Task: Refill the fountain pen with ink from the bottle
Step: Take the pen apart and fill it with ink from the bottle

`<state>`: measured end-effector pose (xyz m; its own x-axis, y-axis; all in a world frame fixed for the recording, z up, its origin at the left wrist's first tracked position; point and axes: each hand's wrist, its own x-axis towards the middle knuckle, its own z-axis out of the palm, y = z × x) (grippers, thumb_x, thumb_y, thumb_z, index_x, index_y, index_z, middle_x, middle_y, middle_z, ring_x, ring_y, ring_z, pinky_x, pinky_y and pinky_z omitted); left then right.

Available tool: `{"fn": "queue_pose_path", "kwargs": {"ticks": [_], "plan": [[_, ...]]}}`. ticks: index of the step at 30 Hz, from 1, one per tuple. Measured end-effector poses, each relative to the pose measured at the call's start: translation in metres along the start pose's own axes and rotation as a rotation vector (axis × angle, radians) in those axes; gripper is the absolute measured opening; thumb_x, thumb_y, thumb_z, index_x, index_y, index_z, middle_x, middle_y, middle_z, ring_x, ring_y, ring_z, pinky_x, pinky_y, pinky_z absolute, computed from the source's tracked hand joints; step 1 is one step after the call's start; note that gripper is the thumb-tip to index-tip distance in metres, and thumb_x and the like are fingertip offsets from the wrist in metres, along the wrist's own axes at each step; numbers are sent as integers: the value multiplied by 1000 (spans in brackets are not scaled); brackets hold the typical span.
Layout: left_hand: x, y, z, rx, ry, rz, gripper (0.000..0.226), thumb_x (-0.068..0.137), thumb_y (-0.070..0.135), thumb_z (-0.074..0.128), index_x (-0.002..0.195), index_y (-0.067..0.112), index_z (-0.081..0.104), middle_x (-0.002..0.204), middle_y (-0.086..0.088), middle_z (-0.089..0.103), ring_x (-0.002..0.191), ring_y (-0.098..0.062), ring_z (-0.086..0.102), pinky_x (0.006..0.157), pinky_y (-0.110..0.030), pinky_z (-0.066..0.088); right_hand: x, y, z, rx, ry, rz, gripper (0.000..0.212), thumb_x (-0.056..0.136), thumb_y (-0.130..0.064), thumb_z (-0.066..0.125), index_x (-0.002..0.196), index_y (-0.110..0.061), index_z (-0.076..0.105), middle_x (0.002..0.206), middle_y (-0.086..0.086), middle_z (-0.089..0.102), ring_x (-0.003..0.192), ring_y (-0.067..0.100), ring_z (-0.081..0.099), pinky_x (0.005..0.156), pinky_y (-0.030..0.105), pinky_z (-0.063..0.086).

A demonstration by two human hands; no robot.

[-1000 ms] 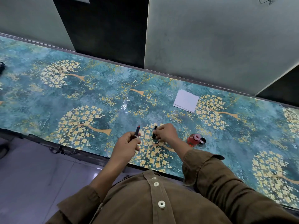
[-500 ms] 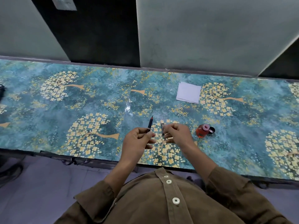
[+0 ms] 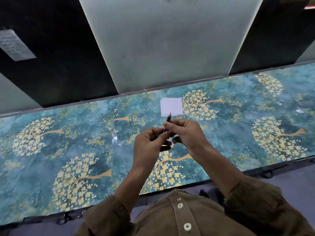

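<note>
The fountain pen point(image 3: 168, 119) is a thin dark stick with a red band near its nib, and it points away from me above the patterned table point(image 3: 71, 143). My left hand point(image 3: 150, 145) pinches its lower end, where a thin metal part shows between the fingers. My right hand point(image 3: 186, 133) closes around the pen's upper body. Both hands meet over the table's middle. The ink bottle is not visible; my right hand and forearm cover that area.
A folded white paper point(image 3: 171, 106) lies just beyond the pen tip, near the table's back edge. Grey and black wall panels point(image 3: 162, 48) rise right behind the table. The table's front edge runs close to my shirt.
My hands, each holding a separate pen part before, have come together on one pen. The view has swung, and the red ink bottle seen earlier to the right is no longer visible.
</note>
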<state>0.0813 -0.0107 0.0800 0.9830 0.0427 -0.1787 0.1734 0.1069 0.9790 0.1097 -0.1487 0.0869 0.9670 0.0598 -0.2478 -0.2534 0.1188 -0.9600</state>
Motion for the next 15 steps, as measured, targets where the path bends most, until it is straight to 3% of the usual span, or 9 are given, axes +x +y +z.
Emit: {"fn": "queue_pose_path", "kwargs": {"ticks": [6, 9, 12, 15], "plan": [[4, 23, 21, -8, -12, 106, 11, 92, 10, 67, 98, 4, 73, 82, -16, 75, 70, -23, 73, 60, -31, 59, 5, -30, -18, 18, -105, -114, 17, 91, -15, 68, 104, -6, 75, 81, 8, 72, 75, 20, 64, 64, 33, 54], [1, 26, 29, -13, 18, 127, 11, 92, 9, 68, 99, 3, 72, 79, -11, 75, 70, -22, 73, 60, -31, 60, 7, -32, -19, 45, -89, -141, 16, 87, -16, 74, 95, -3, 72, 81, 13, 69, 74, 23, 65, 70, 41, 55], [-2, 22, 35, -13, 47, 125, 8, 92, 10, 68, 97, 5, 72, 78, -9, 76, 71, -23, 74, 61, -32, 60, 9, -26, -21, 120, -88, -89, 15, 84, -16, 77, 86, -3, 70, 78, 16, 66, 72, 27, 63, 68, 38, 55], [-6, 17, 39, -25, 71, 112, 8, 92, 11, 68, 97, 6, 72, 79, -9, 75, 71, -22, 73, 62, -33, 60, 9, -21, -27, 186, -132, -33, 9, 88, -12, 71, 90, -5, 75, 82, 17, 65, 75, 26, 62, 68, 36, 53]]}}
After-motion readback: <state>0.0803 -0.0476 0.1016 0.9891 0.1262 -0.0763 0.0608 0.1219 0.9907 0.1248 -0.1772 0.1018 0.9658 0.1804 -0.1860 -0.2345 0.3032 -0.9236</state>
